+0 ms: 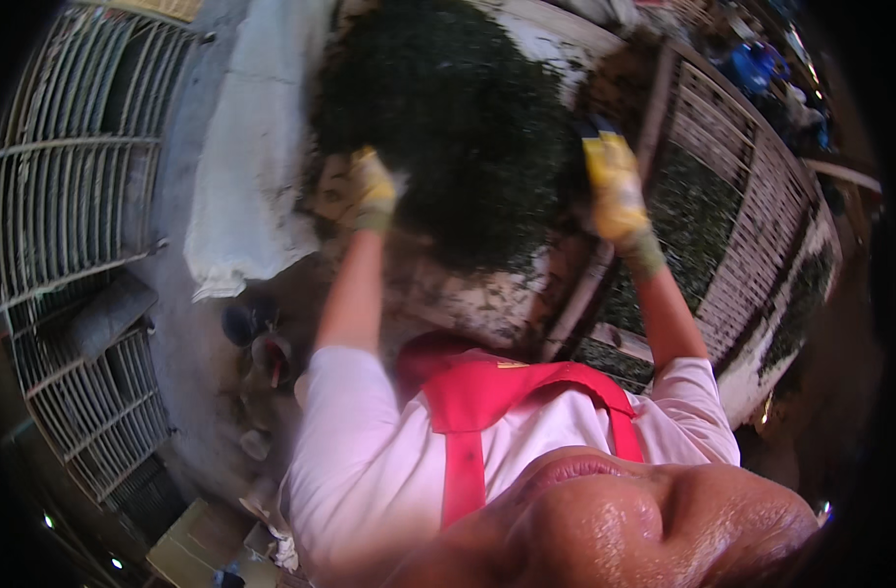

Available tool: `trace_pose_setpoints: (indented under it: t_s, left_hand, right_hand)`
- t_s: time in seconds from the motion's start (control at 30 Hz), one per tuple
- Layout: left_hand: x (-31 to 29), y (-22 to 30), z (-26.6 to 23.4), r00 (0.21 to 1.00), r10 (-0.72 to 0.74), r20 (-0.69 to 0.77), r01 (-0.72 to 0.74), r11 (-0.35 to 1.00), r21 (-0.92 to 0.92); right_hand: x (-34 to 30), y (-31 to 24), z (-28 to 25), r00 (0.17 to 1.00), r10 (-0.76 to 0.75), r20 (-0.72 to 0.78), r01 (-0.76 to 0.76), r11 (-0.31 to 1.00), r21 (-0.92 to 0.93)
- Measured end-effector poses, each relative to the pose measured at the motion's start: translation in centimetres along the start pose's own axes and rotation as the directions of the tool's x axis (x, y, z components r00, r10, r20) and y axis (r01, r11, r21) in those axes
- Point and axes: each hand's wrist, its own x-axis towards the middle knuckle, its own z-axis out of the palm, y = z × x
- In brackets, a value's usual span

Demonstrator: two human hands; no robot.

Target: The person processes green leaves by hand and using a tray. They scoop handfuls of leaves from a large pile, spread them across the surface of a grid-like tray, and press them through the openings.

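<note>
A large heap of dark green leaves (448, 127) fills the space in front of me, between my two hands. My left hand (374, 191), in a yellow glove, is at the heap's left edge; motion smears its fingers. On the heap's right side is my right hand (615, 191), in a yellow glove with a green cuff. It is raised beside a dark blue-black edge (593, 127), and blur hides whether its fingers grip it. What supports the heap is mostly covered, though a pale surface with scattered leaf bits (497, 299) shows below it.
Close on my right stands a slatted, woven frame (752, 230) with more green leaves (698, 206) behind its bars. A long white sheet or sack (247, 167) lies left of the heap. Barred metal racks (71, 186) line the far left. Blue bags (757, 69) are at the back right.
</note>
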Motion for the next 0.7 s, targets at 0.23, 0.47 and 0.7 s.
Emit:
trace_pose_setpoints:
  t_s: [0.23,0.47,0.7]
  left_hand:
    - [1.5,3.2,-2.7,0.979,-0.042,0.201,0.057,0.996,-0.070]
    - [-5.9,-1.1,-1.9,0.919,0.393,-0.041,-0.395,0.912,-0.108]
    - [-8.6,-4.4,-6.1,0.824,0.492,0.280,-0.491,0.867,-0.080]
  right_hand:
    - [12.6,-7.7,16.4,0.867,0.160,0.472,-0.063,0.975,-0.214]
    - [8.3,-5.2,6.7,0.971,0.092,0.219,-0.183,0.877,0.445]
    - [6.6,-9.3,-4.5,0.947,0.310,-0.085,-0.223,0.823,0.523]
